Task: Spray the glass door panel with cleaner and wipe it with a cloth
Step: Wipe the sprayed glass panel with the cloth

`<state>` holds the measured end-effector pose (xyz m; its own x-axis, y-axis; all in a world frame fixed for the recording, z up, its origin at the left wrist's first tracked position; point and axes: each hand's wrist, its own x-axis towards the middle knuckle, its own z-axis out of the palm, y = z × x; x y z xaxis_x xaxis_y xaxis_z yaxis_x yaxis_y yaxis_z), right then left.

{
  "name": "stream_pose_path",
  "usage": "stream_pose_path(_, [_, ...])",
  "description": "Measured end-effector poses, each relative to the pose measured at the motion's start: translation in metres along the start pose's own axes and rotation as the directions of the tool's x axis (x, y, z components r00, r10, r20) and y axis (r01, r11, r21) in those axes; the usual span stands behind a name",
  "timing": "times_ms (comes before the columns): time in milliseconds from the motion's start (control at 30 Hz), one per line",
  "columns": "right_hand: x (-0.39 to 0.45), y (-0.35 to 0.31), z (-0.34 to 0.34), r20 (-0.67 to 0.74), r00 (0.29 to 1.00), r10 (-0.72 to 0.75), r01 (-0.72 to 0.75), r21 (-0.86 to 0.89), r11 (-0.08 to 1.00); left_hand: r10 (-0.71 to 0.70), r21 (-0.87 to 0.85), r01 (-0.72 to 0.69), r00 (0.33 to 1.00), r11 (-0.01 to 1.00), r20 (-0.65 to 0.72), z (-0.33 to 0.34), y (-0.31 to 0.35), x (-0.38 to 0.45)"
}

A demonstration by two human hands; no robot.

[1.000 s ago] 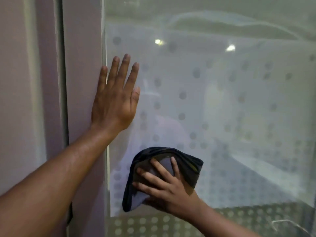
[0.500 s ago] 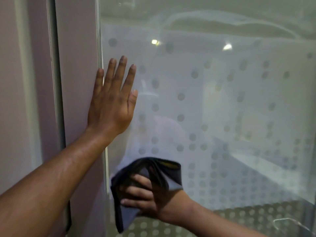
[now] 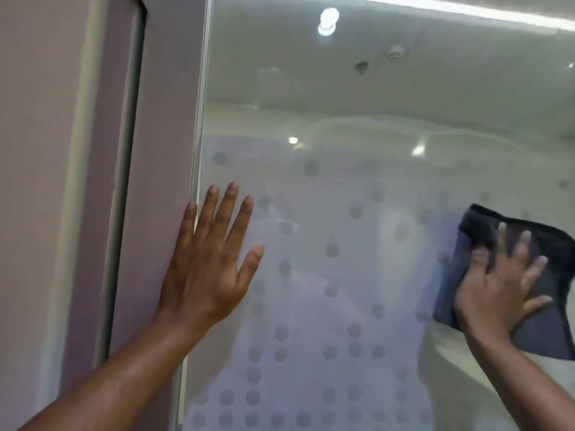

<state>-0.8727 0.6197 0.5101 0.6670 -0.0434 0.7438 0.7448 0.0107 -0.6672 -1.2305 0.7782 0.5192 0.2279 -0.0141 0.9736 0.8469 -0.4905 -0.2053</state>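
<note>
The glass door panel fills the middle and right of the view, with rows of frosted dots across its lower part. My left hand lies flat against the glass at its left edge, fingers spread, holding nothing. My right hand presses a dark grey cloth flat on the glass at the far right, fingers spread over it. Part of the cloth runs off the right edge of the view. No spray bottle is in view.
A mauve door frame with a dark vertical gap borders the glass on the left, and a plain wall lies beyond it. Ceiling lights reflect in the upper glass.
My right hand has swept the cloth from low beside my left hand up and across to the right side of the panel. The view has tilted upward. My left hand stays flat on the glass.
</note>
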Motion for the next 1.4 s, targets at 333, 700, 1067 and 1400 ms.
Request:
stream_pose_path(333, [0.000,-0.157,0.049,0.295,0.648,-0.702,0.742,-0.036,0.669,-0.038,0.024,0.036,0.996,0.999,0.084,-0.003,0.019,-0.025])
stream_pose_path(700, [-0.013,-0.217,0.074,0.395,0.144,-0.907,0.986,0.024,0.167,-0.054,0.004,0.054,0.996,0.999,0.072,0.002,0.022,-0.031])
stream_pose_path(1067, [-0.002,-0.204,0.059,0.238,0.685,-0.688,0.712,-0.019,0.702,-0.045,0.006,0.045,0.998,0.999,0.042,0.005,0.025,-0.034])
stream_pose_path(1400, [-0.030,-0.272,0.085,0.458,0.006,-0.889,1.000,0.019,0.016,-0.024,0.059,0.021,0.999,0.998,0.047,0.008,0.019,-0.035])
